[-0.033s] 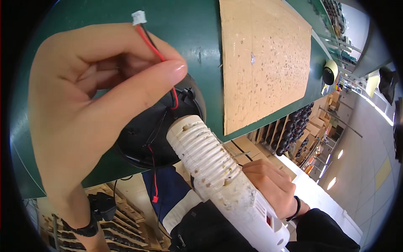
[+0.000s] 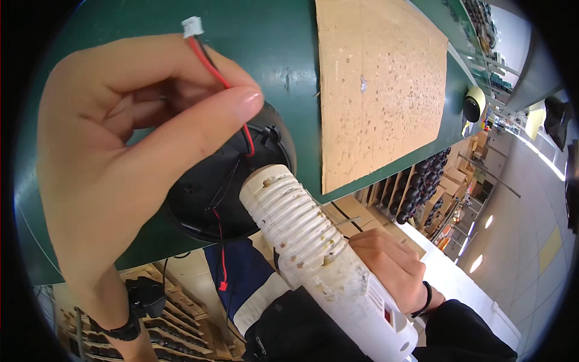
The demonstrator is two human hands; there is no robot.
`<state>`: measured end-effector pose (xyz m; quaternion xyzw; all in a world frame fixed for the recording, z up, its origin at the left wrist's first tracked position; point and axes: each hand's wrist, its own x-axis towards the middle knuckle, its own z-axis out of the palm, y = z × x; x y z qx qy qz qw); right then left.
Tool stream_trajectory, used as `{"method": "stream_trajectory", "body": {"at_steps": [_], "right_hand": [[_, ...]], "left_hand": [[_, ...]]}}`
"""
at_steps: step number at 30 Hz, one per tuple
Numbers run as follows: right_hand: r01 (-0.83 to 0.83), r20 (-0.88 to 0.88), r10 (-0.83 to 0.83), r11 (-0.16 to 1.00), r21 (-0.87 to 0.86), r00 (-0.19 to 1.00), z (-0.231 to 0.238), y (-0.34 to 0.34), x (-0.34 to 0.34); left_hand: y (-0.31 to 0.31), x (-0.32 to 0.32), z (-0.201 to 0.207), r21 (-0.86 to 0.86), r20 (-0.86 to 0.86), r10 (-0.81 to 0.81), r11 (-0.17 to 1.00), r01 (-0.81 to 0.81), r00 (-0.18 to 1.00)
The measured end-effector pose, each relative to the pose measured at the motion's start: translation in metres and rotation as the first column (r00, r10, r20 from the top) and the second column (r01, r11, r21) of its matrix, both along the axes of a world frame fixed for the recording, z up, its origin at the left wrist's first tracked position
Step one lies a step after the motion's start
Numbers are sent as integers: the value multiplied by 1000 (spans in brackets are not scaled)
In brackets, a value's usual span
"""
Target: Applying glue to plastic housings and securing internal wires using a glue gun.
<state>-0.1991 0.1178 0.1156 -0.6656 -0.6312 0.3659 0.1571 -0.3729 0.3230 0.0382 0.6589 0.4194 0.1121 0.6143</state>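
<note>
My left hand [image 2: 120, 139] pinches a red-and-black wire pair [image 2: 216, 73] between thumb and forefinger. A white plug [image 2: 192, 26] tips the wires above the fingers; their lower end runs down into a round black housing [image 2: 202, 193] on the bench, partly covered by my hand. From that housing a thin wire with a small red plug [image 2: 223, 286] hangs over the bench edge. My right hand [image 2: 389, 265] is closed round a white heat gun [image 2: 325, 259], its grip mostly hidden. The gun's ribbed, stained nozzle [image 2: 283, 196] points at the housing, close to the wires' base.
A worn cardboard sheet [image 2: 383, 90] lies on the green bench [image 2: 295, 36], right of the housing. Farther right stands a yellow-and-black rounded object [image 2: 474, 104]. Below the bench edge are racks with several black round parts [image 2: 416, 187] and, at lower left, wooden slatted shelves [image 2: 181, 329].
My left hand has shifted slightly left, carrying the wires and white plug with it. The heat gun and my right hand have hardly moved.
</note>
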Motion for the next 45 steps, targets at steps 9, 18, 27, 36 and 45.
{"method": "stream_trajectory", "body": {"at_steps": [9,18,27,36,45], "right_hand": [[8,-14,-9,998,-64,1000,10,1,5],[0,-53,-5,996,-87,999,5,3,6],[-39,31,43,994,-105,999,33,21,11],[-194,108,213,967,-165,971,76,-17,53],[786,-718,-690,496,-369,98,24,-69,87]], "left_hand": [[8,-37,-12,250,228,-269,945,211,936],[-3,-51,-14,157,297,-269,960,231,916],[-21,-72,-17,309,89,-329,906,288,940],[-40,-50,-14,339,-2,-134,932,127,991],[1,19,-13,424,7,103,901,-97,995]]}}
